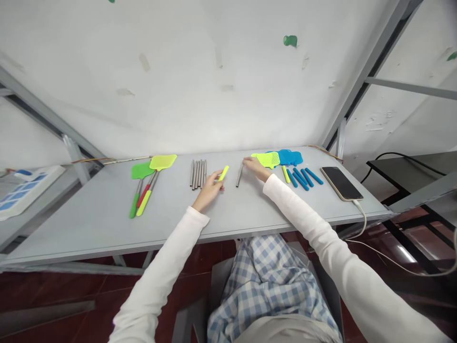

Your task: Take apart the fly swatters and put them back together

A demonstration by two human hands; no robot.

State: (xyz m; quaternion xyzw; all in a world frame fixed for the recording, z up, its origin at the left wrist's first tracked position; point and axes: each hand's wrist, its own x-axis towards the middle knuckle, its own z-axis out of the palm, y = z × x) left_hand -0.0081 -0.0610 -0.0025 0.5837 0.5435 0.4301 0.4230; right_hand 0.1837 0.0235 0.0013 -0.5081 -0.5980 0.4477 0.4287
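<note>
Between the fingers of my left hand (209,190) is a yellow handle grip (223,173), its upper end pointing away from me. My right hand (256,167) pinches the far end of a metal tube (239,177), whose near end points toward me. Several similar metal tubes (198,174) lie side by side just left of my left hand. Right of my right hand are yellow swatter heads (266,159) and blue swatter heads (291,157). Nearer to me lie another yellow grip (286,174) and several blue grips (303,178).
Swatters with a green head (142,170) and a yellow head (163,162) lie at the table's left. A phone (342,183) with a white charging cable (362,214) rests near the right edge. A white wall stands behind, with metal frame posts at both sides.
</note>
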